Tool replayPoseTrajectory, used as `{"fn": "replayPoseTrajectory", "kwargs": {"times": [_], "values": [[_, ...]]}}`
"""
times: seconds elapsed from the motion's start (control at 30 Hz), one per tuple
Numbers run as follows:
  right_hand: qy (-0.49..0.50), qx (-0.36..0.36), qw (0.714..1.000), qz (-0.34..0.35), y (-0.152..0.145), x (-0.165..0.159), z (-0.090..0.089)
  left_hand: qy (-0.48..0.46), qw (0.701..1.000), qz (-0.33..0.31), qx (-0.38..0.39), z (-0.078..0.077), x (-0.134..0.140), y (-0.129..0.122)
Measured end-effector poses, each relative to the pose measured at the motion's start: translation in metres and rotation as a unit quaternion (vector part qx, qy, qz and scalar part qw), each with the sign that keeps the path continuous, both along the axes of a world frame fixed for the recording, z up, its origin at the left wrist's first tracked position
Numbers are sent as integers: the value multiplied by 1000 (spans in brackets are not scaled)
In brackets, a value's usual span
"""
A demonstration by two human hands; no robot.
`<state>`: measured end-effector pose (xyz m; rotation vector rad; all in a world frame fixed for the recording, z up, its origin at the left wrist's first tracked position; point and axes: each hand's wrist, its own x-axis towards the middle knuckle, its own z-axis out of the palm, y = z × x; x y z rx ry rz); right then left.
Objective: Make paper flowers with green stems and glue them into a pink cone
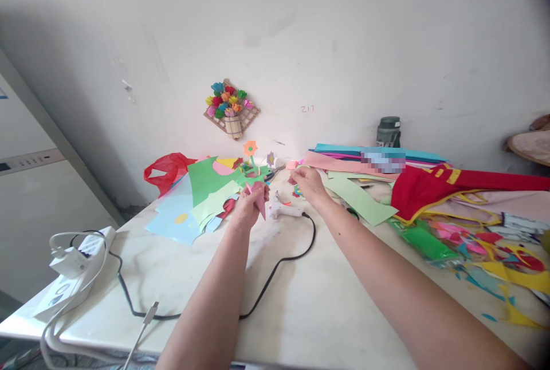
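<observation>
My left hand (250, 205) is closed on a folded piece of mauve-pink paper (260, 205), whose pointed end hangs downward. To the right, my right hand (308, 182) is raised over the table with its fingers pinched together. A small dull-red bit shows at its fingertips, too small to make out. Between and just below the hands lies a white hot glue gun (286, 210) with a black cord. Behind my left hand stands an orange paper flower (250, 148) on a green stem, beside a purple paper flower (270, 158). Scissors (275, 173) lie close by.
Green paper sheets (206, 184) and a light blue sheet (174, 218) spread at left. A power strip (77, 275) sits at the left edge. Stacked coloured sheets (348, 162), a red apron (412, 189), a dark bottle (389, 132) and paper scraps (507, 272) are at right.
</observation>
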<state>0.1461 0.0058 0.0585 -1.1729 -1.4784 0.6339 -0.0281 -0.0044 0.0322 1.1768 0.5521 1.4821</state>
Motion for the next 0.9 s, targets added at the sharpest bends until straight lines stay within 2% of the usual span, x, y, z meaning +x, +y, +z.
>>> {"fn": "replayPoseTrajectory", "kwargs": {"times": [0.23, 0.33, 0.47, 0.6, 0.67, 0.8, 0.9], "values": [[65, 10, 996, 59, -4, -1, -2, 50, 998, -24, 2, 0, -1, -6], [123, -52, 986, 99, -5, -2, 0, 49, 998, -46, 5, -2, -2, -6], [206, -150, 951, 176, -5, -3, 8, 53, 995, -83, -4, -2, -3, -9], [244, -170, 924, 239, -5, -3, 21, 93, 990, -106, -6, 2, 0, -16], [256, -153, 925, 235, -5, -4, 28, 118, 986, -116, -5, 3, 2, -19], [266, -107, 941, 181, -3, -3, 37, 138, 983, -124, -4, 3, 2, -21], [209, -84, 963, 146, 1, 0, 38, 137, 982, -130, -6, 1, 2, -19]]}}
